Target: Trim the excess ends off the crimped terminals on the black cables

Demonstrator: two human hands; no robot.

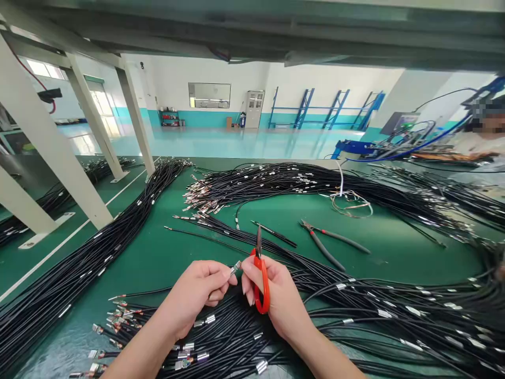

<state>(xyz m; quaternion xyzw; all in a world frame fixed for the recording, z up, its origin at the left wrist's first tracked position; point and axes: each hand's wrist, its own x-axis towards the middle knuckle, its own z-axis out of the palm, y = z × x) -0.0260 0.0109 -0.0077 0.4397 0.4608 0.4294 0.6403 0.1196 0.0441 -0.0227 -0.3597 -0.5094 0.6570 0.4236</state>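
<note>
Between thumb and fingers, my left hand (207, 284) pinches a cable end with a small silvery metal connector (235, 268). Close beside it, my right hand (278, 289) carries red-handled scissors (262, 287), their blades pointing up and away. The right thumb and index fingertip come up to the connector; whether they touch it I cannot tell. Under both hands spreads a bundle of black cables (232, 331) with metal connectors and bare coloured wires at their ends. Beyond the hands lie cutting pliers (323, 245) with grey handles and a thin dark pen-like tool (275, 233).
Another long cable bundle (130, 226) runs along the left, beside white frame posts (90, 126). More black cables (268, 179) cross the back of the green table (158, 252). A loose pale wire coil (351, 204) lies there. A person (485, 137) sits at a machine at right.
</note>
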